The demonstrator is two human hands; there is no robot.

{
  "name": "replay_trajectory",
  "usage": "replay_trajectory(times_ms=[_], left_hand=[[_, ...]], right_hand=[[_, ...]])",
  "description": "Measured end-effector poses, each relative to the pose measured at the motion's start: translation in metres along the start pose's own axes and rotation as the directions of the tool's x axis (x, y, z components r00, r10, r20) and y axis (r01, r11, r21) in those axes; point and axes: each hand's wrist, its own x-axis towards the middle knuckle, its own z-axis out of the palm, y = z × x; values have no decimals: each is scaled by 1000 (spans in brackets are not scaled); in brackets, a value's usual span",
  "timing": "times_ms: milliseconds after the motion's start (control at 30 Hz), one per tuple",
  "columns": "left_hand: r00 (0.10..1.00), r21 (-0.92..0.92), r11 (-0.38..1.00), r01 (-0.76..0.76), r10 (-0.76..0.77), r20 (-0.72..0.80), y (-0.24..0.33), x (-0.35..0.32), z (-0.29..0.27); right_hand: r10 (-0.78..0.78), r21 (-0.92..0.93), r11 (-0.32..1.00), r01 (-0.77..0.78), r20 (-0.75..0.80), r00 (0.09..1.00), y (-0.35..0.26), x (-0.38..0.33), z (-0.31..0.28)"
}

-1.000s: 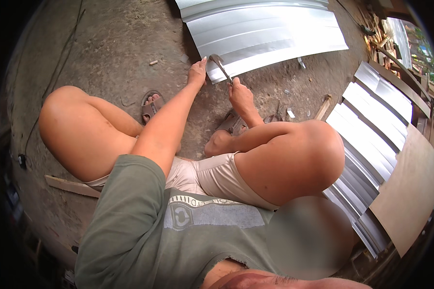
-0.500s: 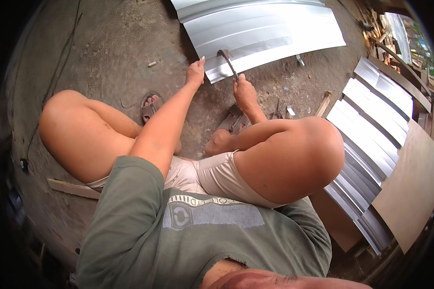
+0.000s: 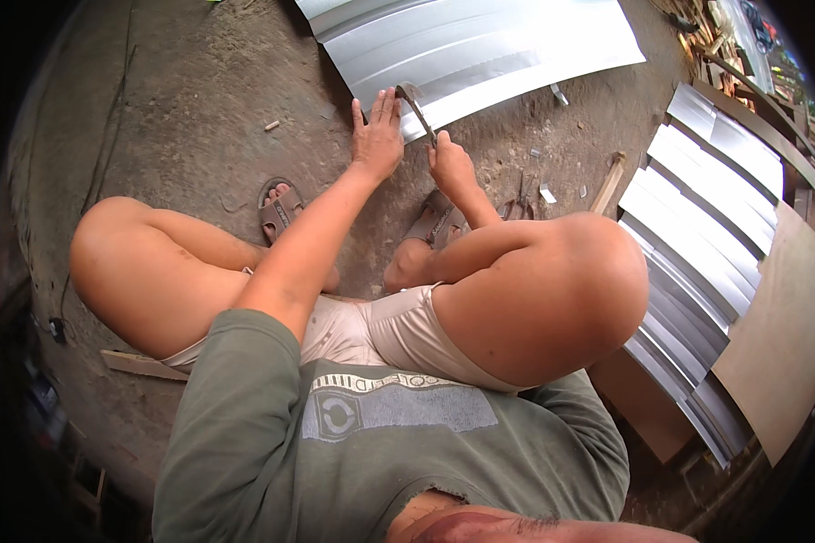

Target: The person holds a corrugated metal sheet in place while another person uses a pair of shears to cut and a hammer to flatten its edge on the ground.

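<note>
A bent, silvery sheet-metal panel (image 3: 480, 54) with long folds lies on the ground in front of me. My left hand (image 3: 378, 140) rests on its near left corner, fingers stretched out and apart, holding nothing. In my right hand (image 3: 453, 167) is a hammer (image 3: 418, 110), gripped by its handle, with its curved head over the panel just right of my left fingertips. Whether the hammer head touches the metal I cannot tell.
Several overlapping metal strips (image 3: 697, 199) lie at the right beside a plywood board (image 3: 774, 335). A wooden stick (image 3: 611, 181), a plier-like tool (image 3: 523, 195) and small metal scraps (image 3: 547, 193) are near my right foot. A cable (image 3: 109, 136) crosses the ground at left.
My left hand has turned from holding the panel's left edge to lying spread on its corner. The hammer and right hand stay nearly in place, and the view has shifted slightly.
</note>
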Motion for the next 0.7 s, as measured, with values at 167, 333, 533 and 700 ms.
replay_trajectory(times_ms=[167,333,533,700], left_hand=[[1000,-77,997,18,-16,25,-7,-1,10],[982,-9,998,65,-62,178,-4,6,-6],[955,-21,996,88,-78,286,9,12,-29],[950,36,998,51,-60,308,7,12,-37]], right_hand=[[34,19,999,-34,-10,999,-7,1,-18],[48,76,996,-43,-57,997,-13,-1,-35],[53,-45,998,-54,-34,998,7,8,-31],[25,-37,999,-28,-82,996,2,10,-28]])
